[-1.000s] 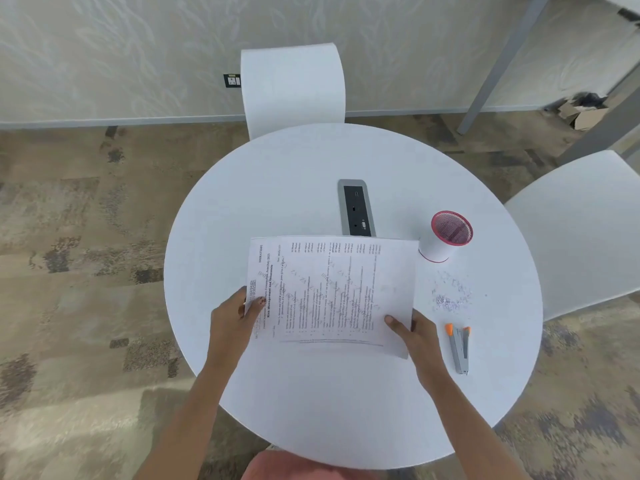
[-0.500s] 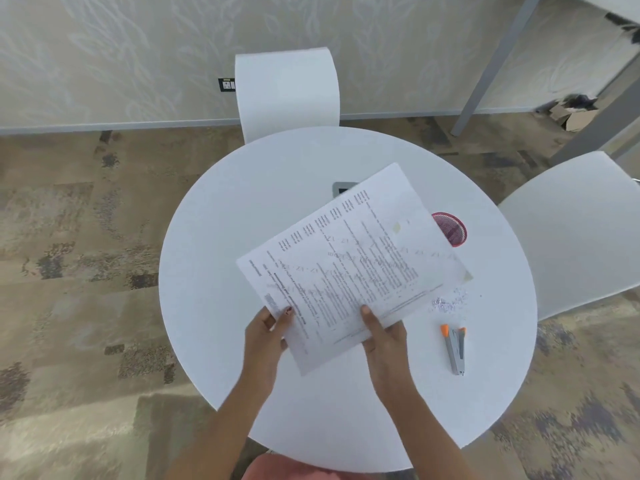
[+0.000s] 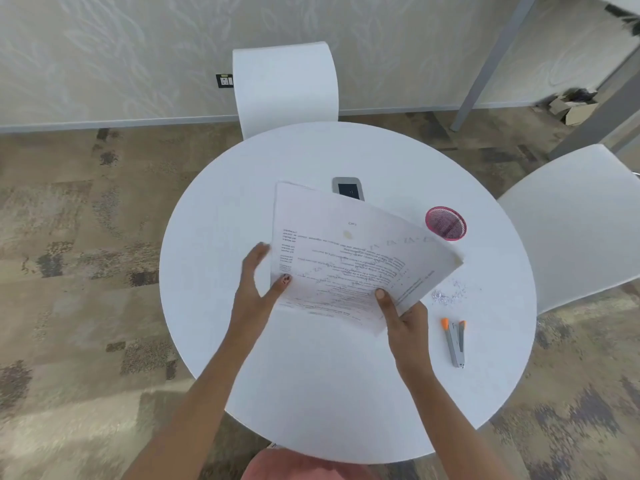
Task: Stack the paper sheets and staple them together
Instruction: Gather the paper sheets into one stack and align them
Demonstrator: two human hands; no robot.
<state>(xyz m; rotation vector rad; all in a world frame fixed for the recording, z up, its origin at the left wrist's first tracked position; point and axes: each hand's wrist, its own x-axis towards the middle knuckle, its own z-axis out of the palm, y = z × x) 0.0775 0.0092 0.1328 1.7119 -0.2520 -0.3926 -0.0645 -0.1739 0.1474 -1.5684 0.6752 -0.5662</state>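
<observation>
A stack of printed paper sheets (image 3: 346, 251) is held up over the middle of the round white table (image 3: 311, 393), turned so its text reads upside down. My right hand (image 3: 401, 320) pinches the stack's near right edge, thumb on top. My left hand (image 3: 259, 278) is at the stack's left edge, thumb on the sheets and fingers spread behind; it is blurred. A grey stapler with orange tips (image 3: 454, 341) lies on the table to the right of my right hand, untouched.
A pink mesh cup (image 3: 446, 223) stands at the right behind the sheets. Loose staple bits (image 3: 450, 294) are scattered beyond the stapler. A power socket panel (image 3: 348, 188) is set in the table centre. White chairs stand behind (image 3: 285, 84) and right (image 3: 581, 220).
The sheets were lifted off the table and rotated anticlockwise until the text is upside down. Both hands shifted their hold along the edges during the turn.
</observation>
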